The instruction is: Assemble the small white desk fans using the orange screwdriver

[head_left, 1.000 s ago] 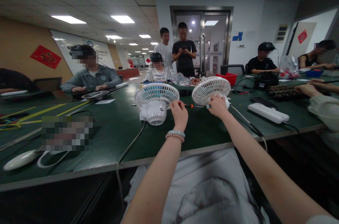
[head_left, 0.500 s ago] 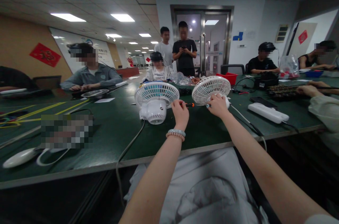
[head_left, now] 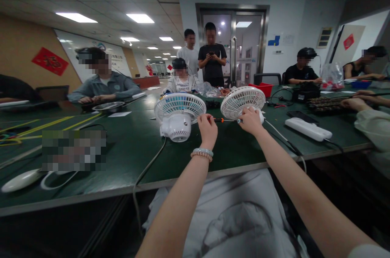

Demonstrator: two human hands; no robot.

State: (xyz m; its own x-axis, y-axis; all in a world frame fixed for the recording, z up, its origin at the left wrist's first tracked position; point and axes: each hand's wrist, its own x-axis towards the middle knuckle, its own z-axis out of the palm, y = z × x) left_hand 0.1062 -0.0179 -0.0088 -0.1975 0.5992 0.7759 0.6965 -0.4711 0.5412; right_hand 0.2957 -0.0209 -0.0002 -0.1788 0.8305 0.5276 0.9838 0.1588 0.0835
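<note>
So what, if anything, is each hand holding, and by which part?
The left hand pinches a screwdriver by its handle. The right hand holds the right-hand fan at its rear housing.

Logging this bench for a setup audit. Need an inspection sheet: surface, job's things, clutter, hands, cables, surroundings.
Surface: green table.
Job's things: left fan and right fan, both white, side by side; screwdriver with orange-and-black handle, shaft toward the right fan, tip contact unclear.
Clutter: white power strip, red bin; pixelated item at left, unidentifiable.
Hands: left hand grips the screwdriver; right hand on the back of the right fan, grip partly hidden.
Cables: left fan's cord drops over the near edge; right fan's cord runs to that edge.
Surroundings: seated people around; two standing people by glass doors.
</note>
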